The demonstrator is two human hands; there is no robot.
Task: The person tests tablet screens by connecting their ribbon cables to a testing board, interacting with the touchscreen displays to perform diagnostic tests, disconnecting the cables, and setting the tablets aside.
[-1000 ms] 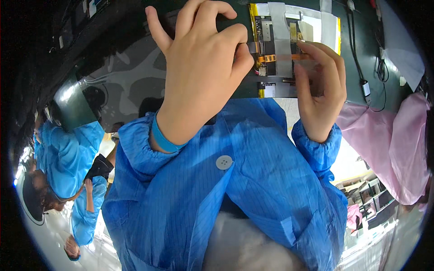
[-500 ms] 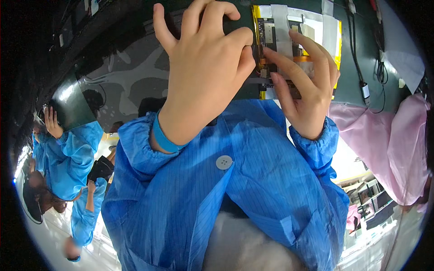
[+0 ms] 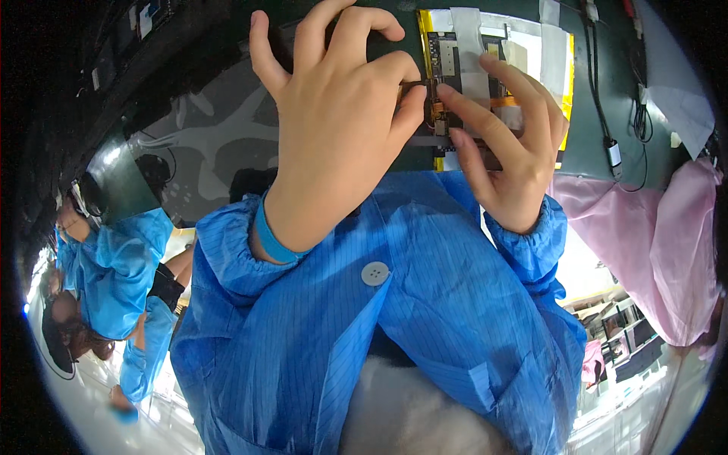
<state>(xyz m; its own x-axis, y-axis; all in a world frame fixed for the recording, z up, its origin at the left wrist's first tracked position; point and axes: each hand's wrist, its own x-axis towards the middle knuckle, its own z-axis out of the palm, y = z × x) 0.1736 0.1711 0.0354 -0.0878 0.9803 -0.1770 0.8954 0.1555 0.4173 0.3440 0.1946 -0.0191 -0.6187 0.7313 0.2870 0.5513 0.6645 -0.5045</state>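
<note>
A flat electronic assembly (image 3: 557,45) lies on the dark green work surface, with a white panel, yellow edges and grey tape strips (image 3: 468,45). Along its left side runs a dark circuit board (image 3: 447,64), and an orange flex cable (image 3: 503,101) crosses the middle. My left hand (image 3: 341,106) is at the board's left edge, thumb and index finger pinched round something small and dark; its other fingers are raised. My right hand (image 3: 517,144) rests over the assembly with fingers apart, index fingertip on the board near the left hand's pinch and thumb by its lower edge.
A dark glossy sheet (image 3: 220,129) spreads left of my left hand. Black cables (image 3: 599,83) with a white connector (image 3: 613,152) lie to the right, and pink cloth (image 3: 637,235) hangs at the edge. At far left a person in a blue smock (image 3: 117,265) works.
My left hand has shifted slightly left, its thumb and index finger parting a little at the board's edge. My right fingertips have moved slightly. The person at far left has moved a hand.
</note>
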